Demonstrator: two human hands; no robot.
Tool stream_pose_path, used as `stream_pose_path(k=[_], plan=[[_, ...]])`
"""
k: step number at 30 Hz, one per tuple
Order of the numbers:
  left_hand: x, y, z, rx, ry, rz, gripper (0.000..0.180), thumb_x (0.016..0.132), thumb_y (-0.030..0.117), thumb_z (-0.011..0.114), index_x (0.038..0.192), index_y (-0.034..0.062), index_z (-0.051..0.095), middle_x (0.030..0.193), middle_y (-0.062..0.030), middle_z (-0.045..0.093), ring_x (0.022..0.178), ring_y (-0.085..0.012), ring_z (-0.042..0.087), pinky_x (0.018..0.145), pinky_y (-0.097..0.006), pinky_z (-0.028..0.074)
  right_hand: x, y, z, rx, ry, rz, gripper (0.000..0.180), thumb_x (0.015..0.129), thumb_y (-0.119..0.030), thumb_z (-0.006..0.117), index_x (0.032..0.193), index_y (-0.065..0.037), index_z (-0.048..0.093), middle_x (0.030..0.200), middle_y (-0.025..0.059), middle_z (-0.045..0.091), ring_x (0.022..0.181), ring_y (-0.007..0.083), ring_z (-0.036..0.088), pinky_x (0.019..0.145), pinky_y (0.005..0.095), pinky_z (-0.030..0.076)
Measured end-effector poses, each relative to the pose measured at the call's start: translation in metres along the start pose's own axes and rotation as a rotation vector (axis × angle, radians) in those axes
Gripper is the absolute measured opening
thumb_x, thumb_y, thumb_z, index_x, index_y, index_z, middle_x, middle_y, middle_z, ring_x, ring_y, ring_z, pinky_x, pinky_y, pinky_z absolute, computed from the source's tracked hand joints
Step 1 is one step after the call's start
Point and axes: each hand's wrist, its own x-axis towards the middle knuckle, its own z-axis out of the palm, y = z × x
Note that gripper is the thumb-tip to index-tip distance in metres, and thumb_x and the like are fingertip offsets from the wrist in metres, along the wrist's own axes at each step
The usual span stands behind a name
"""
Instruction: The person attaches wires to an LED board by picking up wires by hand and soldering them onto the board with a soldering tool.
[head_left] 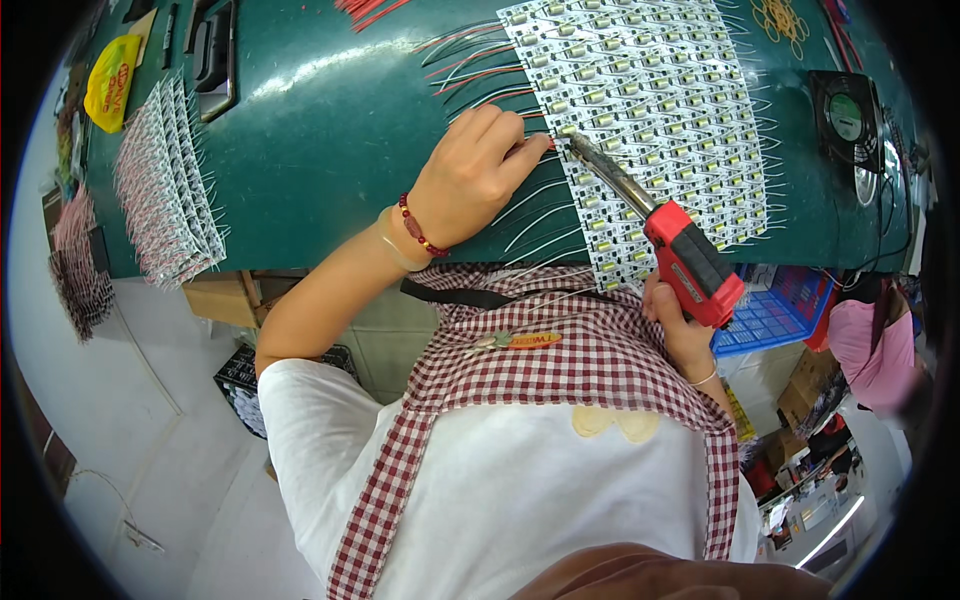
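Joining a red wire (551,145) to the white board sheet (665,110) on the green counter (330,150) seems the step. The left hand (475,172) pinches the wire tight; the right hand (682,335) curls round the red iron (693,262). The next move likely needs steady hands.

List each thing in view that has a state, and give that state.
Left hand: closed, pinching a red wire
Right hand: closed around the soldering gun
Soldering gun: held, tip at the board panel's left edge; heat cannot be told
Board panel: flat on the table
Fan: running or not, unclear
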Motion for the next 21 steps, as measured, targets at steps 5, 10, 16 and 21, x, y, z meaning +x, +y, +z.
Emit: stream_pose_path(k=[5,10,16,21], plan=[[0.000,-0.001,0.002,0.000,0.025,0.006,0.026,0.066,-0.003,0.066,0.091,0.0017,0.068,0.073,-0.0052,0.046,0.066,-0.0199,0.048,0.061,-0.031,0.041,-0.003,0.005,-0.007,0.025,-0.067,-0.009,0.015,0.091,-0.014,0.057,0.095,0.000,0.057,0.077,0.0049,0.057,0.067,0.0122,0.052,0.061,0.0275,0.042],[0.000,0.000,0.001,0.010,0.018,0.000,0.026,0.066,-0.003,0.066,0.091,0.0014,0.068,0.073,-0.0053,0.046,0.066,-0.0200,0.048,0.061,-0.031,0.042,-0.005,0.002,-0.007,0.098,-0.068,0.017,0.019,0.091,-0.011,0.058,0.106,0.000,0.060,0.091,0.0048,0.062,0.084,0.0140,0.057,0.074,0.0298,0.047],[0.001,0.000,0.002,0.037,0.035,0.017,0.024,0.066,-0.002,0.067,0.090,0.0019,0.068,0.073,-0.0050,0.046,0.066,-0.0196,0.048,0.060,-0.031,0.041,-0.008,0.010,-0.010,0.060,-0.112,-0.011,0.020,0.091,-0.011,0.057,0.108,0.001,0.059,0.091,0.0048,0.061,0.085,0.0143,0.057,0.076,0.0302,0.046],[0.003,0.005,-0.006,0.054,0.020,0.008,0.022,0.068,-0.002,0.068,0.090,0.0020,0.068,0.071,-0.0046,0.047,0.064,-0.0192,0.048,0.059,-0.031,0.040,-0.012,0.001,-0.012,0.138,-0.053,-0.026,0.013,0.091,-0.008,0.055,0.099,0.001,0.059,0.081,0.0034,0.058,0.074,0.0110,0.054,0.067,0.0273,0.044]])
